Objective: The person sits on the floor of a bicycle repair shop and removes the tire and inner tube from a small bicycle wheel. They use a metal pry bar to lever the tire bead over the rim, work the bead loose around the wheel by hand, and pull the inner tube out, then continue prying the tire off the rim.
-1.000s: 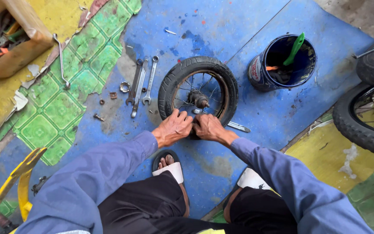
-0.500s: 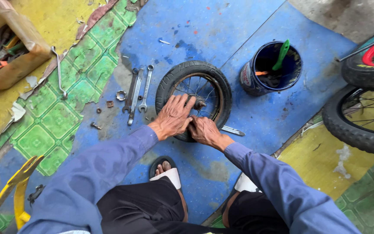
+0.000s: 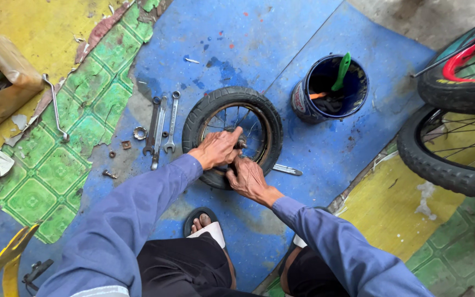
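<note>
I look down and see a small wheel (image 3: 232, 135) lying flat on the blue floor (image 3: 259, 44). It has a black tire and thin spokes. It is right in front of my knees.

My left hand (image 3: 215, 149) is over the middle of the wheel. Its fingers are bent and closed around the hub (image 3: 241, 143), the small metal part in the center. My right hand (image 3: 249, 179) is on the near side of the wheel, just below the left hand. Its fingers are curled too, and they press on the tire and rim there. I cannot tell if it holds anything small inside.

Three wrenches (image 3: 160, 129) lie side by side on the floor, just left of the wheel. A metal ring (image 3: 139, 132) and some little nuts (image 3: 126, 144) lie next to them. Another flat tool (image 3: 287, 170) pokes out from under the right side of the wheel.

A blue bucket (image 3: 303, 99) stands to the upper right of the wheel. A green stick (image 3: 341, 71) leans in it. Two big bike wheels (image 3: 452, 137) are far on the right. A long bent tool (image 3: 55, 107) lies on the green tiles on the left, near a brown box (image 3: 4, 82). My foot in a sandal (image 3: 207, 228) is below the wheel.
</note>
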`<state>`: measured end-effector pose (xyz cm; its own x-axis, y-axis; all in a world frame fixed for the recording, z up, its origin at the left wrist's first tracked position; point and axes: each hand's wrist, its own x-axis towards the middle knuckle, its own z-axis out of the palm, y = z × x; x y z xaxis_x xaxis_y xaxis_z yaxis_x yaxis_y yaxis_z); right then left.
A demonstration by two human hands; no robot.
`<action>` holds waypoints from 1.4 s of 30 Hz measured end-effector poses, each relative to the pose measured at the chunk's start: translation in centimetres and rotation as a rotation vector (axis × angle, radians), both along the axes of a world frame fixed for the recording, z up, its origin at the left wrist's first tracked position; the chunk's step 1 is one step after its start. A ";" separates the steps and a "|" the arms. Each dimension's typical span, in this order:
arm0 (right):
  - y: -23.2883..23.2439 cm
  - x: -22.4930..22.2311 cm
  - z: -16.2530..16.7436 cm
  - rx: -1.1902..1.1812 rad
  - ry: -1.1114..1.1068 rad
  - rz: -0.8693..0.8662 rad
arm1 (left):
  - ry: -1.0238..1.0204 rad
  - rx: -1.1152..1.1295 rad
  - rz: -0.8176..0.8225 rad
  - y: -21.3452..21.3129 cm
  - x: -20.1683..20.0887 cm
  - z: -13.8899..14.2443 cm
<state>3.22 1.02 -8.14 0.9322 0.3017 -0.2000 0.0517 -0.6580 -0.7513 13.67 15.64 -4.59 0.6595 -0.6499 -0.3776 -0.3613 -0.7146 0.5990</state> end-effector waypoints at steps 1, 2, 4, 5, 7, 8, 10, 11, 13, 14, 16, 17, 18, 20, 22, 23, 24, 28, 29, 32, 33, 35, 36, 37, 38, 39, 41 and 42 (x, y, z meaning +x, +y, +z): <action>0.2 -0.1 -0.2 0.003 0.002 -0.034 | 0.005 0.000 0.001 -0.1 0.0 -0.2; 0.4 -0.1 -0.3 0.004 0.004 -0.068 | 0.010 -0.002 0.001 -0.2 0.1 -0.4; 0.8 -0.1 -0.7 -0.001 -0.020 -0.110 | -0.028 -0.031 -0.005 -0.4 0.2 -0.9; 1.0 0.0 -0.9 -0.001 -0.042 -0.131 | -0.057 -0.042 -0.009 -0.4 0.4 -1.0; 1.5 0.0 -1.1 0.030 -0.091 -0.172 | -0.066 0.006 -0.034 -0.4 0.6 -1.3; 1.6 -0.2 -1.1 0.042 -0.103 -0.192 | -0.058 0.027 -0.046 -0.3 0.6 -1.4; 1.6 -0.4 -1.2 0.072 -0.115 -0.173 | -0.016 -0.017 -0.011 -0.1 0.7 -1.6; 1.4 -0.5 -1.1 0.085 -0.117 -0.164 | 0.010 -0.042 0.006 0.0 0.7 -1.7; 0.8 -0.4 -0.9 0.108 -0.026 -0.078 | 0.028 -0.033 0.021 0.2 0.6 -1.7; 0.4 -0.1 -0.8 0.118 0.012 -0.038 | 0.031 -0.030 0.024 0.2 0.6 -1.8; -0.3 0.7 -0.9 0.122 0.116 0.050 | 0.010 -0.054 0.007 0.5 0.5 -1.8; -0.5 1.1 -0.9 0.125 0.171 0.092 | 0.003 -0.064 -0.003 0.6 0.4 -1.8; -0.7 1.3 -0.9 0.109 0.209 0.106 | 0.014 -0.054 0.007 0.7 0.2 -1.8; -0.6 1.6 -1.0 0.076 0.274 0.132 | 0.026 -0.034 0.026 0.8 0.0 -1.9; -0.2 1.5 -1.0 0.124 0.220 0.038 | 0.007 -0.058 0.023 0.9 -0.1 -2.1; 0.0 1.4 -1.0 0.151 0.193 0.000 | -0.003 -0.068 0.030 0.9 0.0 -2.2; 0.3 1.2 -1.1 0.142 0.185 -0.030 | -0.024 -0.092 0.024 1.0 -0.1 -2.3; 1.0 0.7 -1.3 0.132 0.152 -0.156 | -0.025 -0.116 0.015 0.8 0.0 -2.5; 1.1 0.7 -1.3 0.133 0.153 -0.186 | 0.006 -0.106 0.022 0.8 0.0 -2.5; 1.3 0.3 -1.2 0.163 0.003 -0.211 | -0.006 -0.084 0.038 0.6 -0.2 -2.5; 1.3 0.2 -1.0 0.165 -0.042 -0.211 | -0.019 -0.064 0.025 0.6 -0.2 -2.5; 1.4 -0.1 -0.5 0.166 -0.124 -0.211 | -0.040 -0.025 0.001 0.8 -0.2 -2.6; 1.3 -0.2 -0.2 0.172 -0.139 -0.172 | -0.003 -0.040 0.034 0.9 0.0 -2.7; 1.0 -0.1 0.0 0.176 -0.153 -0.128 | 0.034 -0.056 0.072 1.2 0.3 -2.8; 0.8 -0.2 0.3 0.179 -0.163 -0.083 | 0.075 -0.074 0.112 1.4 0.4 -2.9; 0.6 0.0 0.4 0.175 -0.171 -0.050 | 0.026 -0.093 0.138 1.6 0.4 -2.9; 0.3 0.3 0.4 0.177 -0.185 0.013 | -0.072 -0.120 0.188 2.1 0.3 -3.0; 0.3 0.5 0.2 0.179 -0.223 0.017 | -0.064 -0.138 0.179 2.2 0.2 -3.1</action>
